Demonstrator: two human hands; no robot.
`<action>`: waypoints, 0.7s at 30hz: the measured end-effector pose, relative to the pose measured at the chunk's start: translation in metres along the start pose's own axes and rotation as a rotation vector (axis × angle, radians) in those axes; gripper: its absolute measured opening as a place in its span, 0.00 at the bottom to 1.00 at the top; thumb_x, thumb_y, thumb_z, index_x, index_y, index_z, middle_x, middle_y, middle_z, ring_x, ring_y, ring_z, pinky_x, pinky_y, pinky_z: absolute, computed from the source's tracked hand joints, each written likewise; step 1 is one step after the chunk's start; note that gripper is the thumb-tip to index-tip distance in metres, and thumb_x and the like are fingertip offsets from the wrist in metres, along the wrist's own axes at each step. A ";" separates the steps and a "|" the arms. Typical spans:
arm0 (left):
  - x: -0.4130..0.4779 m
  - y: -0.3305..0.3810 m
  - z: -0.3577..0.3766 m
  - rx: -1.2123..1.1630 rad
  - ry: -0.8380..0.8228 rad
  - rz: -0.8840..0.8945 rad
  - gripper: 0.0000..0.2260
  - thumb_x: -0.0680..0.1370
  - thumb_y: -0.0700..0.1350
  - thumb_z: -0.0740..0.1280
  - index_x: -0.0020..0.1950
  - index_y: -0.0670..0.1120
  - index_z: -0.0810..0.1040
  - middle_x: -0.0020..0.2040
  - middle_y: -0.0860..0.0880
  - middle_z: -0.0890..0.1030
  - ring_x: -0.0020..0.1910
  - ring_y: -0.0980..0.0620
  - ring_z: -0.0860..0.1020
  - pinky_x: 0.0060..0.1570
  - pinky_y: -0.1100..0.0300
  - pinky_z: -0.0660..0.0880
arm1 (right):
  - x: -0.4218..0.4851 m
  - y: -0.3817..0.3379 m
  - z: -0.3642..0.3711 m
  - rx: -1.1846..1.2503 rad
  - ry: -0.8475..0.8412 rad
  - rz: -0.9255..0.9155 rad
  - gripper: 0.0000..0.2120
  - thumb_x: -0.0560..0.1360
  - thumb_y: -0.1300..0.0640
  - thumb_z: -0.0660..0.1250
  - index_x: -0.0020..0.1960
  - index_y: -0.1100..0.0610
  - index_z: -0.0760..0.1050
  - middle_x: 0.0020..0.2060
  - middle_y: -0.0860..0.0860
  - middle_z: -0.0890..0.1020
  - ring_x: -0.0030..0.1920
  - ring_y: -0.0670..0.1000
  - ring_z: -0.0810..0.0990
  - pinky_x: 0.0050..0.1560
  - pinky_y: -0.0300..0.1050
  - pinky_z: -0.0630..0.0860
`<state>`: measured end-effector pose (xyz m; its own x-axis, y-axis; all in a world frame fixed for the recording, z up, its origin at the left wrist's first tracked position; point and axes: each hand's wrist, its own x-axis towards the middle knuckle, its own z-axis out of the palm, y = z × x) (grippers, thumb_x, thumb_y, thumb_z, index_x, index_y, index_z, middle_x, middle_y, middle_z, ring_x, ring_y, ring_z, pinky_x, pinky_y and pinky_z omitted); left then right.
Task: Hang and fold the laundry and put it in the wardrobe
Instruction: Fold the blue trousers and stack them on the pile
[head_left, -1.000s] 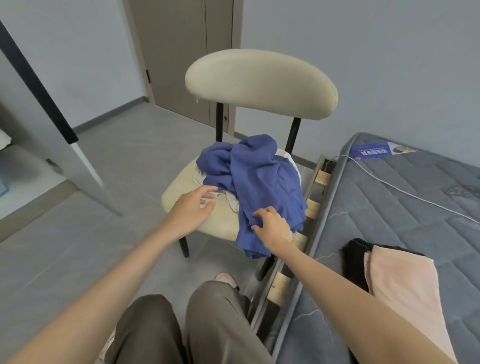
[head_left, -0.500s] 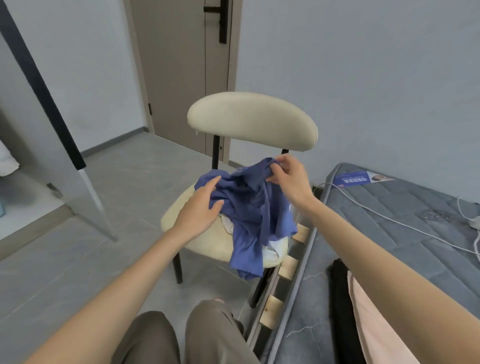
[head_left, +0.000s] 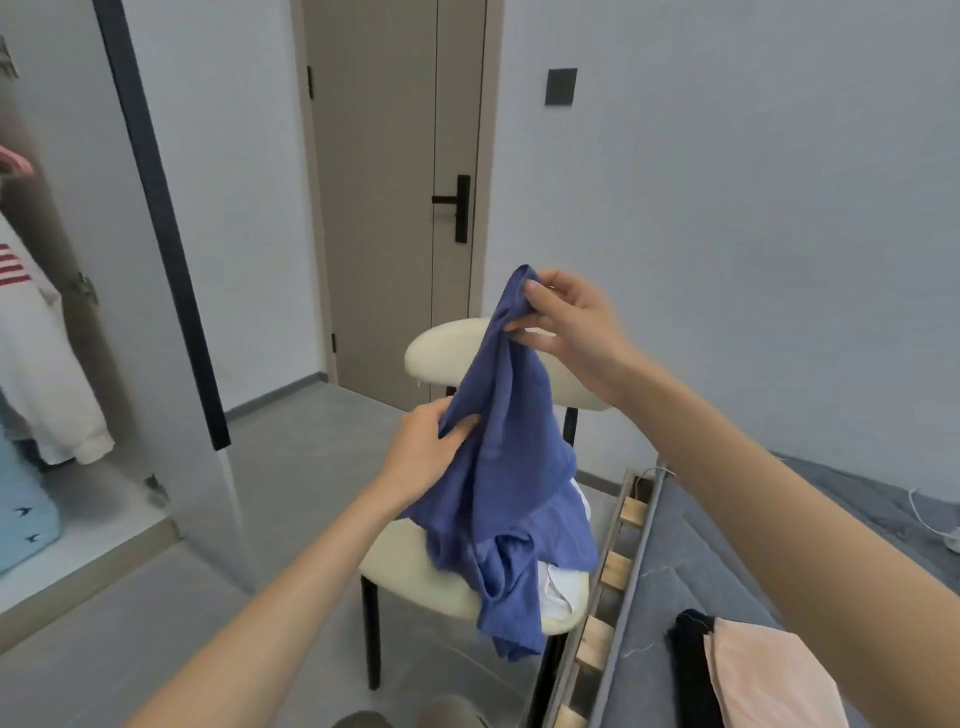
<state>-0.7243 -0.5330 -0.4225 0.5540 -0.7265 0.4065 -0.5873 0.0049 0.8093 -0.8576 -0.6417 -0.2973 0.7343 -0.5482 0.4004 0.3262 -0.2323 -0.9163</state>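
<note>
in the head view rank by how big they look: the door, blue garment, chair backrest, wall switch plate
1. door
2. blue garment
3. chair backrest, partly hidden by the garment
4. wall switch plate

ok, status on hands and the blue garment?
Right hand pinches blue garment top, raised. Left hand grips its side. Hem drapes over cream chair and a white garment. Nothing blocking.

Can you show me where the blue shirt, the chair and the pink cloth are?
blue shirt (head_left: 511, 467): head view, middle of the hanging fabric.
chair (head_left: 441, 345): head view, left end of the cream backrest.
pink cloth (head_left: 769, 670): head view, its folded top, on the mattress.
</note>
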 end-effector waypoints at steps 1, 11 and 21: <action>-0.001 0.001 -0.011 0.040 0.026 -0.004 0.09 0.79 0.46 0.65 0.39 0.54 0.76 0.36 0.55 0.82 0.40 0.48 0.79 0.42 0.52 0.75 | 0.002 -0.003 0.003 0.026 -0.003 -0.014 0.06 0.82 0.62 0.58 0.49 0.59 0.74 0.38 0.52 0.84 0.42 0.50 0.84 0.48 0.43 0.81; -0.014 0.021 -0.132 -0.010 0.200 -0.275 0.14 0.78 0.47 0.64 0.35 0.41 0.71 0.32 0.49 0.73 0.32 0.51 0.69 0.33 0.59 0.64 | 0.035 0.028 0.081 -0.006 -0.053 0.046 0.10 0.80 0.65 0.59 0.56 0.56 0.77 0.53 0.51 0.81 0.56 0.50 0.80 0.65 0.47 0.74; -0.017 0.026 -0.180 -0.350 0.497 -0.463 0.11 0.75 0.44 0.68 0.33 0.45 0.74 0.33 0.49 0.76 0.34 0.50 0.74 0.35 0.61 0.72 | -0.039 0.089 0.151 -0.403 -0.491 -0.104 0.30 0.73 0.43 0.69 0.71 0.41 0.61 0.69 0.38 0.64 0.69 0.40 0.64 0.63 0.34 0.65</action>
<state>-0.6426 -0.3967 -0.3320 0.9471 -0.3133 0.0692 -0.0554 0.0527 0.9971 -0.7676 -0.5195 -0.3928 0.9291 -0.0969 0.3570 0.2314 -0.6007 -0.7652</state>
